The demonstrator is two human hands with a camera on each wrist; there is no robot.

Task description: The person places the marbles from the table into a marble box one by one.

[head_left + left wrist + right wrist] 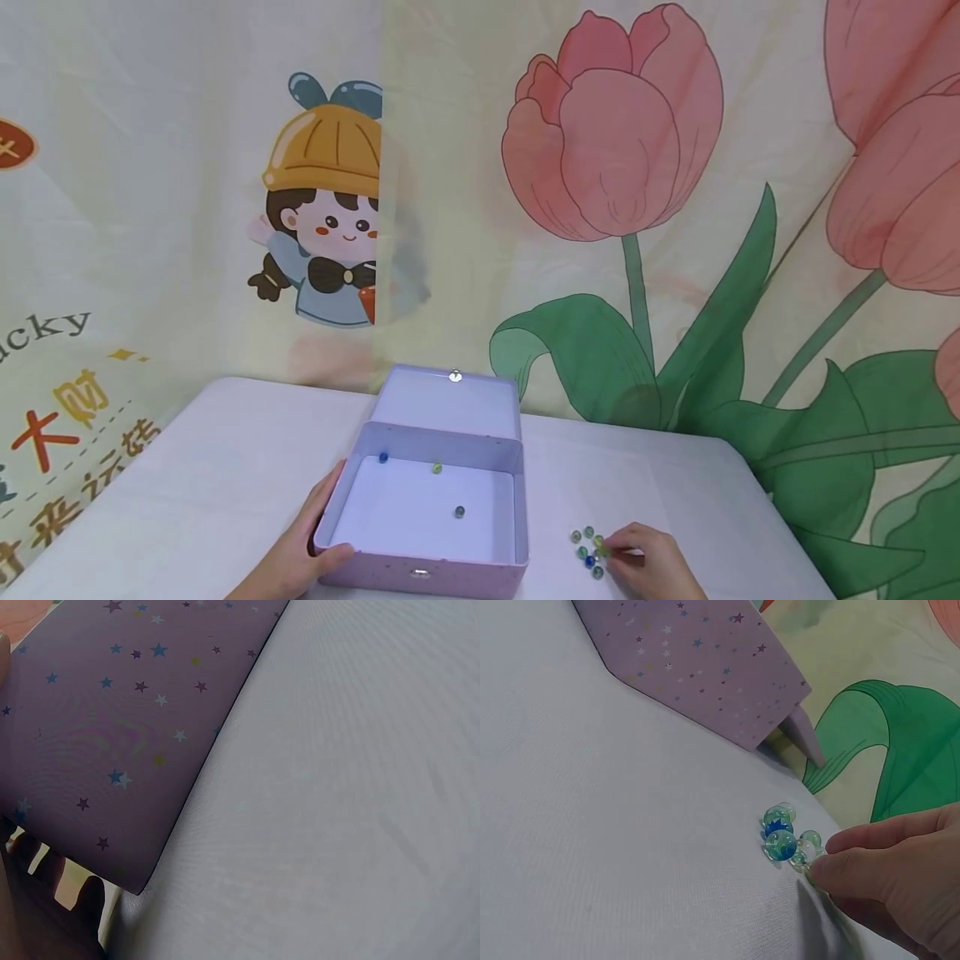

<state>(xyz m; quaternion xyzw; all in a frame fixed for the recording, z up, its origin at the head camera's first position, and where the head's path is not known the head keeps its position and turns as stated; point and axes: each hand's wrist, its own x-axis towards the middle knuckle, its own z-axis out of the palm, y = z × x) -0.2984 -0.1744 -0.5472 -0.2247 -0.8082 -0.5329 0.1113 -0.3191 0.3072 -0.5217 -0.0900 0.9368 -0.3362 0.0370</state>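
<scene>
A purple tin box (431, 575) with small stars stands with its hinged lid (446, 406) raised at the back. Inside it lie a blue marble (383, 457), a yellow-green marble (437, 468) and a dark marble (460, 512). My left hand (300, 533) holds the box at its front left corner, thumb over the front rim and fingers along the left side. To the right of the box, my right hand (651, 560) pinches a marble with thumb and forefinger at the edge of a cluster of glass marbles (781, 844); the fingertips partly hide it.
A white-covered table (187, 467) bears the box and the marbles. Behind it hangs a cloth backdrop (442, 208) printed with tulips and a cartoon figure. A small metal catch (420, 573) sits on the box front, another clasp (455, 376) on the lid.
</scene>
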